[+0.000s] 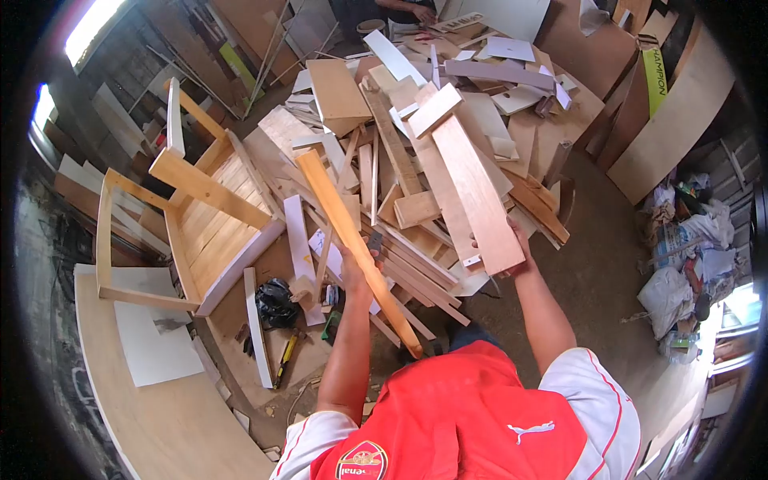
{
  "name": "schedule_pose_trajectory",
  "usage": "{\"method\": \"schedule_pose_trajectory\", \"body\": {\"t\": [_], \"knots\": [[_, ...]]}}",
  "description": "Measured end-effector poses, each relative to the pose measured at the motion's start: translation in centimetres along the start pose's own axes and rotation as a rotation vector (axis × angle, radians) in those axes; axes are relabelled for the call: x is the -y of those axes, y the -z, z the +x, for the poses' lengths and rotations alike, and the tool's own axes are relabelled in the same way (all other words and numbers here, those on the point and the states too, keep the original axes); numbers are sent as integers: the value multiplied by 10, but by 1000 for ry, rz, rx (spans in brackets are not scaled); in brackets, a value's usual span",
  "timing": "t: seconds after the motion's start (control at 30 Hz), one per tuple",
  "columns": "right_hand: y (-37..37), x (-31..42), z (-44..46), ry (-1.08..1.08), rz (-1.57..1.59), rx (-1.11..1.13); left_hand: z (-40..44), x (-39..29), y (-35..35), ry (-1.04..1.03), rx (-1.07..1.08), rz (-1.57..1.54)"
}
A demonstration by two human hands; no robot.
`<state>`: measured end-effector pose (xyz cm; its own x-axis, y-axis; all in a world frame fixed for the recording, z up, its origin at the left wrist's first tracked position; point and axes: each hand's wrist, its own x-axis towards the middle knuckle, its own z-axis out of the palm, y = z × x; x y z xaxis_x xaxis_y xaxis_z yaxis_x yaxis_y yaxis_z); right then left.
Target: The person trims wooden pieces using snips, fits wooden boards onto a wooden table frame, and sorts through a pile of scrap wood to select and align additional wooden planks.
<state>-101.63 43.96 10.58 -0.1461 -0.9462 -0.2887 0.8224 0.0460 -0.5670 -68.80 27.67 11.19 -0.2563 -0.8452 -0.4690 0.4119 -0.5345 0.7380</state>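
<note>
My left hand [353, 270] is closed around a long, orange-varnished wooden slat [330, 198], held aslant with its near end close to my shirt. My right hand [519, 246] grips the near end of a pale wooden board [477, 188], its fingers partly hidden beneath. A short wooden block [434, 110] sits across the board's far end; whether it is fixed there I cannot tell. Below both pieces spreads a heap of wood offcuts [418, 210].
A wooden furniture frame [210, 192] lies at left beside a curved panel [172, 416]. A yellow-and-black tool [286, 362] and black plastic bag [277, 304] are on the floor. Plastic sacks [668, 294] stand right. Another person's hand [424, 14] shows at the far side.
</note>
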Motion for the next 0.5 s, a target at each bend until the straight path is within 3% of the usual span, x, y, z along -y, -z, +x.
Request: {"method": "schedule_pose_trajectory", "body": {"t": [0.13, 0.27, 0.33, 0.43, 0.5], "knots": [[25, -9, 9, -110, -148, -136, 12, 14, -20, 21, -2, 6], [18, -34, 36, 42, -648, -275, 25, 26, -35, -1, 7, -19], [14, -50, 57, 145, -764, -165, 33, 31, -48, -3, -58, -35], [11, -97, 96, 375, -906, -223, 44, 42, -69, -40, -96, -27], [-22, -86, 98, 309, -1282, -365, 42, 42, -82, -67, -47, 30]]}}
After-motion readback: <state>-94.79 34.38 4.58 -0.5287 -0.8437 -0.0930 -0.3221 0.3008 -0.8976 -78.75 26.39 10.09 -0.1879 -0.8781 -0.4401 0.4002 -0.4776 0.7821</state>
